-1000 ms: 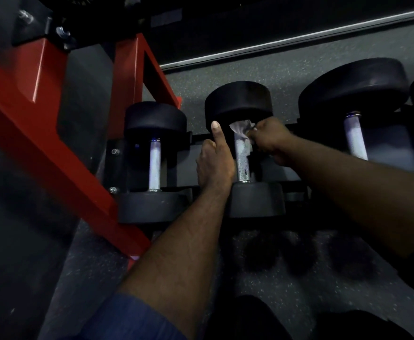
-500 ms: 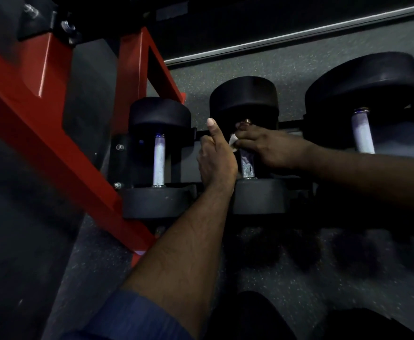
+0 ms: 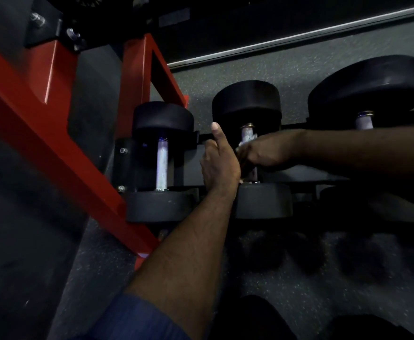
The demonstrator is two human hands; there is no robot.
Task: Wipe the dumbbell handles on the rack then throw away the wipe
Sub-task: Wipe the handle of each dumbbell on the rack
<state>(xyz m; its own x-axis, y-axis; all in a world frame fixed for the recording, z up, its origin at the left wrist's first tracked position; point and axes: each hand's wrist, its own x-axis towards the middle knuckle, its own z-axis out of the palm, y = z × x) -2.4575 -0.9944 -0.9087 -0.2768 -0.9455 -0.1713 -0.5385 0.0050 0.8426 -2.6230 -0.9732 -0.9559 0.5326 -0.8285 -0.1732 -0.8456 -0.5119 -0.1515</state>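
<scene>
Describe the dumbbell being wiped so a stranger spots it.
Find the red rack frame on the left. Take the second dumbbell right of it. Only its handle is gripped, by the right hand with a white wipe; neighbouring handles are bare.

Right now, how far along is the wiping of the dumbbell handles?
Done: nothing can be confirmed from this view. In hand: the right hand holds the wipe round the middle handle, with the left hand beside it. Remaining: the left handle and right handle, if unwiped, then throwing the wipe away.
</scene>
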